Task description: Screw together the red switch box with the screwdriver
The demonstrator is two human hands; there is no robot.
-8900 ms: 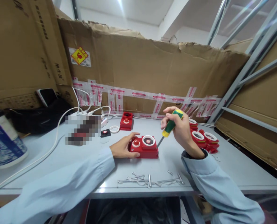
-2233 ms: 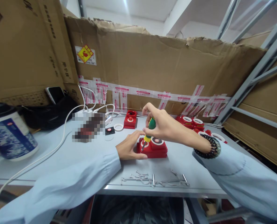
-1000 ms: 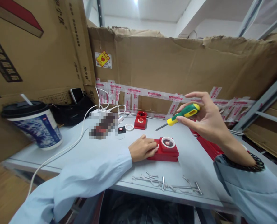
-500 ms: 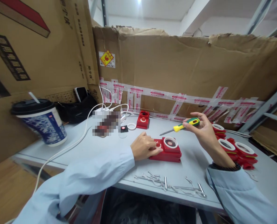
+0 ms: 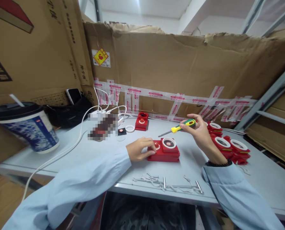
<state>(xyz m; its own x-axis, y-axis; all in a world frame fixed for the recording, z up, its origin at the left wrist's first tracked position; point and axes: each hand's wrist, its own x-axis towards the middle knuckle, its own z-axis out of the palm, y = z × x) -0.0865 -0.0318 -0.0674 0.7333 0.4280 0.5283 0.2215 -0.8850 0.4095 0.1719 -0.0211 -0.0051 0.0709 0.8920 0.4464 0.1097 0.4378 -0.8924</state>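
The right hand (image 5: 200, 132) pinched the screwdriver (image 5: 177, 128) loosely above the red housing (image 5: 165, 151) on the tabletop (image 5: 84, 156), which the curled left hand (image 5: 138, 150) pressed down, so the tool could slip and fall among the loose screws (image 5: 166, 184).

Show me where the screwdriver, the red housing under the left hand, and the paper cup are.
screwdriver (image 5: 183, 125), head view, on the green and yellow handle.
red housing (image 5: 167, 154), head view, on its front right top edge.
paper cup (image 5: 28, 131), head view, on the blue printed side wall.
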